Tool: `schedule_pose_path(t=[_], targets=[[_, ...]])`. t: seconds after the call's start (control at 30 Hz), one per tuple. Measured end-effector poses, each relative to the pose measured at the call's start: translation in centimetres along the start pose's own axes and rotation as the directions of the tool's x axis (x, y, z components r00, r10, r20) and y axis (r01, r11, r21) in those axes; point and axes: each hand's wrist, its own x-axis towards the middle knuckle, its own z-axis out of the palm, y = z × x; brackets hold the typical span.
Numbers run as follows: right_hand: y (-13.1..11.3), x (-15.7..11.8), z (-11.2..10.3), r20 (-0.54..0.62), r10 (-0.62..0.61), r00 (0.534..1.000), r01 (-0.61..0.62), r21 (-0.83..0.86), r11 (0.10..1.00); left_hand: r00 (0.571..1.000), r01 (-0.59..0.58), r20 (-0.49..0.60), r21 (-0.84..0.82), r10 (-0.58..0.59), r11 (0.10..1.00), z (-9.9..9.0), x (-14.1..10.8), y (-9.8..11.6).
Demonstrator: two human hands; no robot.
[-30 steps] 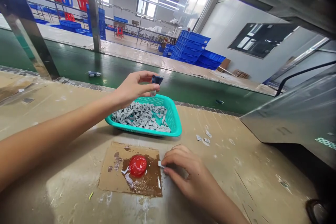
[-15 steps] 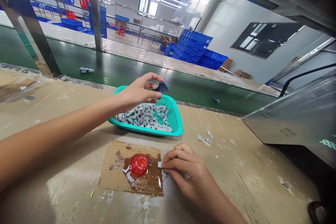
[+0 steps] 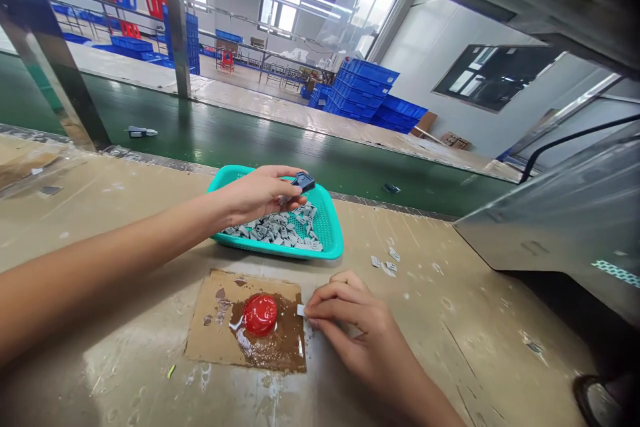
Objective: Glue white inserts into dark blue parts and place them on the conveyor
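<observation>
My left hand [image 3: 270,192] is closed on a dark blue plastic part [image 3: 303,181], above a turquoise basket [image 3: 327,247]. Inside the basket lie many small grey plastic pieces [image 3: 275,232]. Between the thumb and fingers of my right hand [image 3: 350,313] is a small light grey plastic piece [image 3: 301,309], mostly covered by the fingertips. That piece is at the right edge of a cardboard sheet [image 3: 205,340], which is soaked dark with liquid. A shiny red round object [image 3: 260,315] sits in the wet patch.
Several grey pieces [image 3: 391,267] lie loose on the worktable [image 3: 400,360]. Behind it runs a green conveyor belt [image 3: 240,140] carrying dark parts, one [image 3: 143,132] at left and one [image 3: 391,188] at right. A metal panel [image 3: 550,213] stands on the right; blue crates [image 3: 360,90] are stacked beyond.
My left hand has lowered slightly and turned the dark blue part. On the belt, the dark parts have shifted left. My right hand keeps its pinch at the cardboard's edge.
</observation>
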Motion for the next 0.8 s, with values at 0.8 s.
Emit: schedule_pose_path(t=[0.8], targets=[[-1.0, 7.6, -6.4, -0.158, 0.164, 0.974, -0.081, 0.434, 0.897, 0.863, 0.366, 0.335, 0.100, -0.378, 0.925, 1.5, -2.2, 0.7]])
